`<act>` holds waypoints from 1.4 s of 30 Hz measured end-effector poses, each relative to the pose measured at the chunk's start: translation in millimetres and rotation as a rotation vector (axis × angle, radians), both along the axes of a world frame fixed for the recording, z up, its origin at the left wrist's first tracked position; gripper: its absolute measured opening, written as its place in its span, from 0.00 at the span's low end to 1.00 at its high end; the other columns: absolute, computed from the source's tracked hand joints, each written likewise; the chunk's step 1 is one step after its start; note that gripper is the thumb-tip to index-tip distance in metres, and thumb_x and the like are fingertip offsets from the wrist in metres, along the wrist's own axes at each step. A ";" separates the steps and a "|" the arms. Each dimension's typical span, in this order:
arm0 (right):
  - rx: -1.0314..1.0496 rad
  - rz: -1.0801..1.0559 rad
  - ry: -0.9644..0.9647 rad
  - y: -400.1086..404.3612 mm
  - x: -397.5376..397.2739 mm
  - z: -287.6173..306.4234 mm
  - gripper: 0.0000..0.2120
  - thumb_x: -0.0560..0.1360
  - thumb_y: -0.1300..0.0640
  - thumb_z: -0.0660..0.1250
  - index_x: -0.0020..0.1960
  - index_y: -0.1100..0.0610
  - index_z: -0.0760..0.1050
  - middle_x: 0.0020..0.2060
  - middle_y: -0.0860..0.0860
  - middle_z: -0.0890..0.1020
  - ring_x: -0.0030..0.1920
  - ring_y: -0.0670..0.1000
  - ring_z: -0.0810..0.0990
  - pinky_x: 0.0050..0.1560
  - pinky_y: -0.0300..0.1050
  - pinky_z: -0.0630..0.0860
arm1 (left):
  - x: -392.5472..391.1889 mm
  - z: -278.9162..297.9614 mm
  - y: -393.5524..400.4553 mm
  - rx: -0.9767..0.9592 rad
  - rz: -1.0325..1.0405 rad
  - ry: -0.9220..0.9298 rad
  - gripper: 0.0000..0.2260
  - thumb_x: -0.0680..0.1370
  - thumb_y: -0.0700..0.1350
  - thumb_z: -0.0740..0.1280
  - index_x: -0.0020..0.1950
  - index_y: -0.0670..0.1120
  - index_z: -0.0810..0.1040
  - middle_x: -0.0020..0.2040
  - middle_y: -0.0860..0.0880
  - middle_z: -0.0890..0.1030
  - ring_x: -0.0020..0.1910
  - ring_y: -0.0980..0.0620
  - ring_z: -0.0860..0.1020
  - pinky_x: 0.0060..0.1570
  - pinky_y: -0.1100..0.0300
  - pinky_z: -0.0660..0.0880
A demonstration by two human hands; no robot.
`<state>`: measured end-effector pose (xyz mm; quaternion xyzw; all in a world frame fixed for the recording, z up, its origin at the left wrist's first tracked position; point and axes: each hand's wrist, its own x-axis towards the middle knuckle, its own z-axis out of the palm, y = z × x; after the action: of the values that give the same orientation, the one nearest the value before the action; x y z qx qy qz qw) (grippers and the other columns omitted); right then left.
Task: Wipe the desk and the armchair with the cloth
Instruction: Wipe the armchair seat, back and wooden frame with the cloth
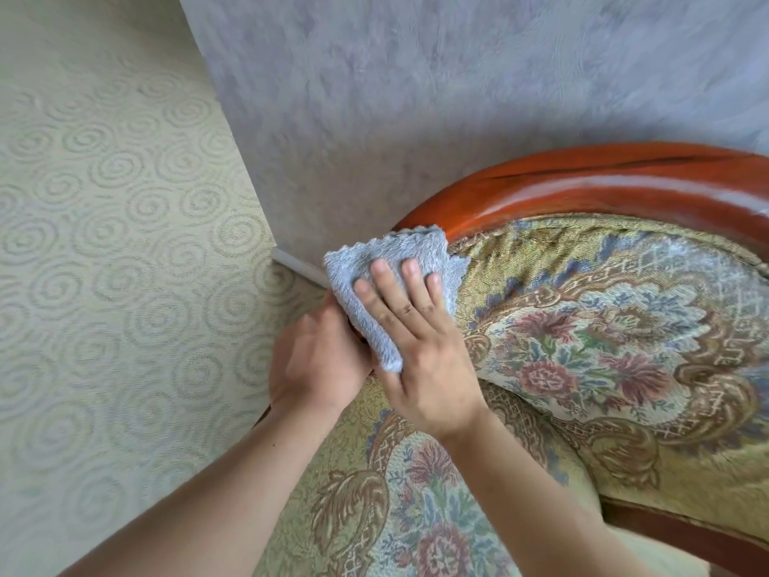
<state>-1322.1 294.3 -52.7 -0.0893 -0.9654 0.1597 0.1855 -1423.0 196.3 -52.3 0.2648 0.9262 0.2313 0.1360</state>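
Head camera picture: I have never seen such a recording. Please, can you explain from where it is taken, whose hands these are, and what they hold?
One camera worn on a person's head looks forward and down, so both bare arms enter from below. The right hand presses a folded grey-blue cloth flat against the armchair's wooden frame. The left hand grips the cloth's lower edge beside it. The floral upholstery fills the right side, with a patterned carpet and a wall behind. No desk is visible.

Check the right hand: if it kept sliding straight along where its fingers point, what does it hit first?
The right hand lies flat on the blue cloth, fingers pointing up and away. Straight on, it would probably run along the armchair's wooden rail, then meet the grey wall behind; depth there is unclear.
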 end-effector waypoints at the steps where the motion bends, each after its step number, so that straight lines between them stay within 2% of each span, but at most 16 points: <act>1: 0.012 0.021 -0.023 0.7 0.4 1.6 0.33 0.73 0.53 0.59 0.77 0.61 0.63 0.79 0.58 0.61 0.80 0.63 0.52 0.79 0.63 0.50 | -0.3 0.7 -0.6 -0.005 0.007 -0.012 0.08 0.75 0.57 0.63 0.47 0.54 0.72 0.39 0.49 0.82 0.36 0.40 0.80 0.35 0.56 0.71; 3: 0.114 0.073 -0.053 8.2 -2.1 10.8 0.34 0.72 0.52 0.59 0.76 0.62 0.65 0.77 0.59 0.63 0.79 0.64 0.56 0.78 0.63 0.53 | -0.2 2.0 -1.9 0.004 0.012 -0.021 0.10 0.73 0.60 0.62 0.46 0.55 0.72 0.39 0.48 0.82 0.36 0.40 0.80 0.35 0.56 0.70; 6: 0.394 0.048 -0.037 39.5 -5.4 30.4 0.32 0.70 0.53 0.60 0.73 0.62 0.70 0.73 0.61 0.70 0.74 0.66 0.65 0.74 0.65 0.62 | 1.4 0.2 1.0 0.025 -0.011 0.059 0.15 0.73 0.61 0.70 0.50 0.52 0.74 0.38 0.46 0.83 0.36 0.40 0.81 0.34 0.57 0.71; 9: 0.439 -0.220 0.028 83.8 -4.4 51.1 0.32 0.72 0.57 0.63 0.76 0.60 0.67 0.76 0.60 0.67 0.77 0.65 0.62 0.79 0.60 0.52 | 4.4 -0.3 7.4 0.022 -0.011 0.090 0.16 0.74 0.60 0.72 0.49 0.51 0.72 0.37 0.49 0.82 0.32 0.44 0.80 0.31 0.56 0.76; 12: 0.371 -0.351 0.082 93.4 -5.0 56.0 0.32 0.74 0.55 0.61 0.78 0.61 0.63 0.78 0.60 0.63 0.78 0.67 0.56 0.79 0.58 0.43 | 5.2 -2.6 8.4 0.027 -0.017 0.079 0.16 0.74 0.59 0.72 0.49 0.51 0.70 0.37 0.50 0.80 0.30 0.47 0.79 0.27 0.60 0.73; 14: 0.291 -0.311 0.117 80.0 -8.5 48.5 0.31 0.75 0.56 0.60 0.77 0.62 0.64 0.77 0.63 0.63 0.77 0.71 0.54 0.79 0.64 0.44 | 3.2 -3.9 3.8 0.034 -0.012 0.084 0.16 0.74 0.59 0.72 0.48 0.52 0.70 0.36 0.51 0.79 0.29 0.48 0.77 0.26 0.62 0.68; 18: 0.176 -0.086 0.081 40.8 -8.5 26.3 0.29 0.75 0.54 0.59 0.74 0.64 0.69 0.76 0.64 0.64 0.77 0.72 0.54 0.78 0.68 0.46 | 0.4 -3.7 -0.9 0.028 -0.013 0.082 0.15 0.74 0.60 0.70 0.48 0.50 0.73 0.36 0.47 0.81 0.33 0.41 0.80 0.31 0.57 0.73; 21: 0.135 0.084 -0.043 8.3 -1.3 11.3 0.30 0.74 0.53 0.59 0.74 0.64 0.69 0.76 0.62 0.65 0.77 0.70 0.55 0.77 0.69 0.50 | 1.4 1.5 0.5 0.011 0.004 0.005 0.12 0.72 0.58 0.61 0.38 0.51 0.69 0.36 0.47 0.82 0.31 0.42 0.78 0.32 0.57 0.72; 24: 0.299 0.135 -0.095 15.3 -2.3 16.7 0.30 0.75 0.49 0.59 0.74 0.61 0.70 0.75 0.59 0.68 0.77 0.66 0.60 0.77 0.66 0.54 | 1.1 1.7 -1.7 0.014 0.010 0.010 0.12 0.70 0.59 0.60 0.36 0.51 0.69 0.34 0.48 0.81 0.28 0.44 0.75 0.31 0.58 0.70; 26: 0.444 0.069 -0.097 33.4 -5.3 28.8 0.30 0.74 0.49 0.58 0.73 0.59 0.71 0.75 0.58 0.69 0.76 0.64 0.63 0.77 0.65 0.56 | 1.7 -1.1 -1.3 0.025 -0.001 0.071 0.15 0.72 0.61 0.67 0.43 0.51 0.71 0.35 0.46 0.82 0.32 0.41 0.79 0.32 0.56 0.72; 28: 0.465 -0.070 -0.047 54.5 -6.9 42.5 0.29 0.74 0.52 0.59 0.73 0.60 0.71 0.75 0.58 0.68 0.76 0.64 0.63 0.77 0.65 0.57 | 3.2 -1.7 1.9 0.029 -0.003 0.115 0.17 0.73 0.59 0.73 0.45 0.51 0.69 0.35 0.46 0.81 0.32 0.42 0.80 0.31 0.56 0.73; 33: 0.453 -0.503 0.079 125.7 25.3 78.4 0.26 0.80 0.53 0.55 0.76 0.61 0.67 0.75 0.62 0.66 0.77 0.65 0.62 0.79 0.61 0.54 | 6.5 -1.4 8.8 0.004 0.000 0.093 0.17 0.74 0.59 0.72 0.48 0.51 0.69 0.38 0.48 0.81 0.31 0.45 0.81 0.31 0.54 0.79; 36: 0.382 -0.744 0.177 141.3 41.6 86.9 0.25 0.81 0.53 0.54 0.76 0.61 0.67 0.76 0.62 0.66 0.78 0.65 0.60 0.79 0.58 0.51 | 6.1 -1.4 9.6 0.010 0.009 0.109 0.17 0.75 0.58 0.72 0.51 0.49 0.71 0.39 0.46 0.82 0.30 0.45 0.78 0.28 0.59 0.72; 38: 0.276 -0.801 0.257 132.1 30.0 82.3 0.25 0.82 0.52 0.53 0.75 0.62 0.68 0.76 0.63 0.65 0.78 0.66 0.58 0.79 0.58 0.49 | 5.4 -0.5 9.1 0.007 0.015 0.140 0.18 0.74 0.57 0.73 0.51 0.48 0.72 0.38 0.46 0.82 0.28 0.46 0.72 0.27 0.61 0.64; 40: 0.179 -0.782 0.296 116.5 13.8 75.8 0.25 0.81 0.53 0.53 0.74 0.63 0.69 0.76 0.64 0.64 0.78 0.68 0.57 0.79 0.60 0.48 | 6.5 1.9 8.8 0.020 -0.006 0.157 0.18 0.73 0.56 0.75 0.52 0.47 0.73 0.36 0.46 0.82 0.26 0.45 0.73 0.27 0.61 0.64; 42: 0.163 -0.650 0.244 97.1 0.7 67.6 0.26 0.79 0.54 0.55 0.74 0.63 0.68 0.76 0.65 0.63 0.78 0.70 0.55 0.79 0.60 0.47 | 6.9 2.4 8.3 0.029 -0.034 0.158 0.19 0.73 0.56 0.75 0.52 0.46 0.73 0.35 0.46 0.82 0.26 0.44 0.77 0.27 0.61 0.65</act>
<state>-1321.4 391.3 14.9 -0.3568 -0.8669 0.0241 0.3472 -1416.1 204.6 -49.8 0.2999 0.9260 0.2206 0.0628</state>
